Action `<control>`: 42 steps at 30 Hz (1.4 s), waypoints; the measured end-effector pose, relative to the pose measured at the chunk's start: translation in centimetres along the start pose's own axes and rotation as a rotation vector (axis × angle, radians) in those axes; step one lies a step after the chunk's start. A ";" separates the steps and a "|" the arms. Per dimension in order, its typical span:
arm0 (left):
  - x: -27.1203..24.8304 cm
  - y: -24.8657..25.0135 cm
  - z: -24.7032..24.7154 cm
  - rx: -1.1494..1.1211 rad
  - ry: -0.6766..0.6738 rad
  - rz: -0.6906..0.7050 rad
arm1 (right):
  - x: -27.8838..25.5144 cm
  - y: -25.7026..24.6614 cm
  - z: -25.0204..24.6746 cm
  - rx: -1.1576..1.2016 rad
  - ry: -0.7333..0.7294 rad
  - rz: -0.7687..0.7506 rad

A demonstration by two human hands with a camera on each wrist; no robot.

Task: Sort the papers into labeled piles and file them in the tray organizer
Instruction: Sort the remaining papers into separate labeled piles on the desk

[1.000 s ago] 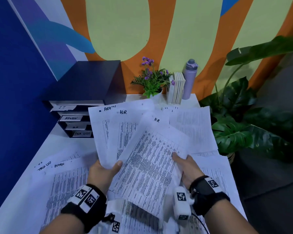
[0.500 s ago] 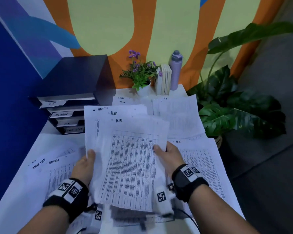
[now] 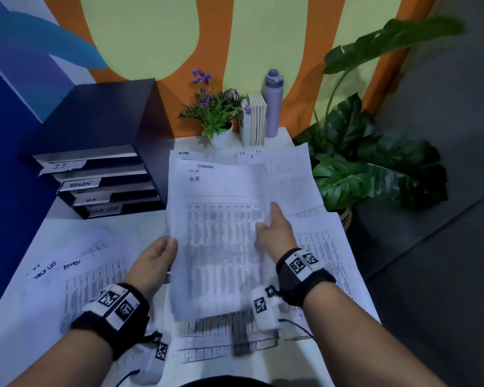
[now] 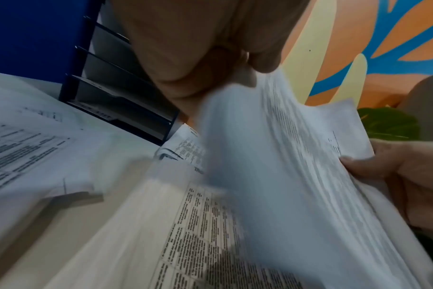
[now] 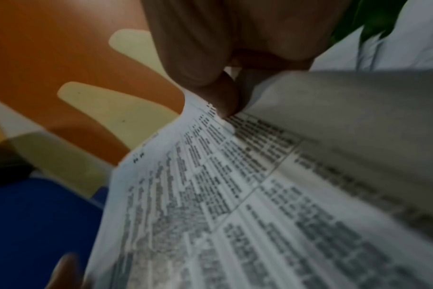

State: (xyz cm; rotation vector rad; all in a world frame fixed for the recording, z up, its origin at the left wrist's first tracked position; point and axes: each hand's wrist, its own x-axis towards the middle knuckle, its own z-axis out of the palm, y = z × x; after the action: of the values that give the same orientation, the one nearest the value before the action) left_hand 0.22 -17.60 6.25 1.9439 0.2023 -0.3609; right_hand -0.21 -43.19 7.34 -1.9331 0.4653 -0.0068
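A stack of printed papers [image 3: 218,236] hangs over the middle of the white table [image 3: 151,222], its top sheet marked H.R. My left hand [image 3: 170,245] grips the stack's left edge and my right hand [image 3: 266,219] grips its right edge. In the left wrist view my left hand [image 4: 245,66] pinches the blurred sheets [image 4: 284,156]. In the right wrist view my right hand [image 5: 226,99] pinches the stack [image 5: 235,195]. The dark tray organizer [image 3: 101,174] stands at the back left, with shelves labelled IT, ADMIN, H.R. and TASK LIST.
Loose sheets marked TASK LIST and ADMIN [image 3: 78,277] lie at the left, more sheets [image 3: 322,247] at the right and IT sheets [image 3: 288,174] behind. A flower pot [image 3: 218,118], books [image 3: 253,121] and a purple bottle [image 3: 273,104] stand at the back. A leafy plant [image 3: 369,169] is beyond the right edge.
The fanned sheets have been drawn together into one squared stack between my hands. The stack now stands more upright and farther forward, and it is blurred with motion.
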 end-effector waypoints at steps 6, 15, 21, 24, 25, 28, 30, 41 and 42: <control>1.0 -2.9 0.0 0.245 -0.031 0.023 | 2.0 6.1 -7.5 -0.477 0.131 0.154; 2.9 -8.0 -2.2 0.411 0.091 -0.139 | 2.2 9.9 -8.4 -0.848 0.204 0.290; 3.3 -10.9 -5.7 0.486 0.187 -0.349 | 0.8 6.7 1.4 -0.870 -0.112 -0.026; 2.7 -12.8 -7.9 0.598 0.170 -0.428 | -0.7 4.9 7.3 -0.754 -0.342 -0.152; 2.2 -13.6 -8.8 0.637 0.169 -0.444 | -1.2 4.3 9.2 -0.714 -0.411 -0.181; 1.1 -16.0 -11.3 0.702 0.207 -0.533 | -2.8 2.7 14.2 -0.654 -0.587 -0.240; 0.5 -17.2 -12.7 0.681 0.230 -0.603 | -3.6 1.8 17.0 -0.672 -0.664 -0.266; -1.1 -20.4 -16.3 0.353 0.231 -0.655 | -5.4 -0.1 25.6 -0.637 -0.620 -0.092; -1.1 -20.5 -16.3 0.301 0.237 -0.640 | -5.4 -0.1 25.9 -0.618 -0.621 -0.055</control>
State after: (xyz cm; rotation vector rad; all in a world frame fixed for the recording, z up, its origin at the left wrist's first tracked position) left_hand -4.57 5.44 -5.33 2.1828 0.9846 -0.6020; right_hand 0.46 -18.42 -1.95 -2.3969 -0.0182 0.7575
